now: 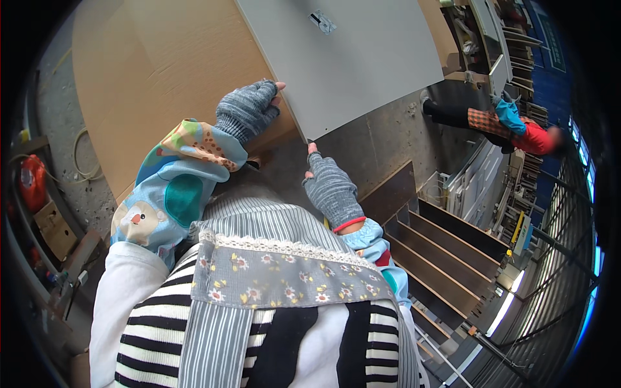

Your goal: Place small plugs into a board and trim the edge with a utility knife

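A flat light grey panel (362,71) lies in front of me, its left edge beside a large brown cardboard sheet (149,71). My left hand (248,111), in a grey knitted fingerless glove, is above the cardboard close to the panel's left edge. Its fingers are curled, and whatever they may hold is hidden. My right hand (332,189), gloved the same way, points its index finger up to the panel's near corner. A small dark bit shows at that fingertip. The other right fingers are bent under and mostly hidden.
At right, several dark brown boards (440,258) stand in a row. A person in a red top (535,137) stands at far right beside stacked panels. On the left floor are a hose (87,158) and a red object (32,184). A small printed label (322,21) lies on the panel.
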`<state>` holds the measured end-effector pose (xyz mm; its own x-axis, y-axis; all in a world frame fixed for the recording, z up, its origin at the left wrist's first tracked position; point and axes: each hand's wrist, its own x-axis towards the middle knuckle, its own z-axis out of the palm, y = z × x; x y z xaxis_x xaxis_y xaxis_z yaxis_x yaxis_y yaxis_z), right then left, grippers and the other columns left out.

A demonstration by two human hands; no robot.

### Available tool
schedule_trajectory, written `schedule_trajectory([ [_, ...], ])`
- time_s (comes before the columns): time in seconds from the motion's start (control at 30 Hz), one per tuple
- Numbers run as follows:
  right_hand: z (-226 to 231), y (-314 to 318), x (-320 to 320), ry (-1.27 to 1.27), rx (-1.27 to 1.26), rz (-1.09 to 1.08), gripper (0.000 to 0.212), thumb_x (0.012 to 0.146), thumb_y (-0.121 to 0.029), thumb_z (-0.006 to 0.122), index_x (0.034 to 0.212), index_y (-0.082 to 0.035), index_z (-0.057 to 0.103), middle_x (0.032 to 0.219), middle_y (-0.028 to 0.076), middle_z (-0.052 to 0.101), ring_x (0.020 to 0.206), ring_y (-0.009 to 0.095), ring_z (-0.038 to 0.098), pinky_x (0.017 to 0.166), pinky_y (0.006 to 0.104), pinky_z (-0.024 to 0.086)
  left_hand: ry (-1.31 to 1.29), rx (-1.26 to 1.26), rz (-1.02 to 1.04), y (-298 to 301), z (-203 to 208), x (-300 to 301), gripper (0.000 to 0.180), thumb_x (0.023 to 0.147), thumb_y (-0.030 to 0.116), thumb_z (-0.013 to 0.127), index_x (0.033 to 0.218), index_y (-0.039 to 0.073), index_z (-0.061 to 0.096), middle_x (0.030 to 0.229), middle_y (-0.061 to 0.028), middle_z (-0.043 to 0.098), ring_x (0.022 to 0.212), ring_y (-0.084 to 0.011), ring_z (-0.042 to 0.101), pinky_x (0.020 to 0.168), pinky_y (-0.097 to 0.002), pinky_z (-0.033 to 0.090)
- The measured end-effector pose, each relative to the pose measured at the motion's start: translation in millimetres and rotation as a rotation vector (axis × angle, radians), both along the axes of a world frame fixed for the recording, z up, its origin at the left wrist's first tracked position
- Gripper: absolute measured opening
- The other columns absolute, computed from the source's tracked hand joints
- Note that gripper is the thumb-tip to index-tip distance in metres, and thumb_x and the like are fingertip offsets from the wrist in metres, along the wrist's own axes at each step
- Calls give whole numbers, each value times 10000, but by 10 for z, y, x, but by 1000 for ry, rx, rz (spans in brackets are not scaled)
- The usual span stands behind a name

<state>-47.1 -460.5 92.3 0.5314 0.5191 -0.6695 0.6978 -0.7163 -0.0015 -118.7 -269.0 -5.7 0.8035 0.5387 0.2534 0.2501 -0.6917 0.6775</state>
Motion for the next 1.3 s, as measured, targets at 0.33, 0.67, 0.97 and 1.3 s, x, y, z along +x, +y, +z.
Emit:
schedule_trajectory([
  [0.33, -29, -331, -24, 100, 156, -46, 611, 833, -204, 530, 1403, -175, 312, 975, 163, 558, 877, 318, 591, 796, 412, 477, -18, -36, -10, -3, -18, 3, 280, 829, 185, 569, 1105, 143, 582, 834, -68, 598, 762, -259, 616, 671, -367, 499],
  [0.67, -22, -101, 170, 26, 242, -5, 579, 837, -207, 538, 1383, -163, 350, 985, 150, 564, 895, 315, 581, 804, 402, 473, -37, -1, -11, -21, -12, 8, 297, 812, 166, 580, 1109, 146, 578, 808, -54, 596, 746, -243, 614, 655, -353, 497],
  [0.97, 108, -168, -6, 199, 152, 79, 546, 819, -205, 542, 1341, -124, 405, 974, 178, 580, 888, 336, 590, 803, 413, 476, -22, -19, -32, -20, -33, -20, 297, 815, 168, 576, 1112, 155, 572, 813, -52, 595, 753, -245, 614, 665, -359, 498],
  [1.3, 45, -24, 227, 72, 218, 26, 521, 822, -219, 546, 1321, -118, 435, 991, 191, 592, 917, 334, 586, 831, 409, 468, -49, -69, -51, -8, -3, 5, 291, 823, 156, 569, 1114, 145, 578, 817, -54, 600, 760, -249, 616, 671, -358, 501],
])
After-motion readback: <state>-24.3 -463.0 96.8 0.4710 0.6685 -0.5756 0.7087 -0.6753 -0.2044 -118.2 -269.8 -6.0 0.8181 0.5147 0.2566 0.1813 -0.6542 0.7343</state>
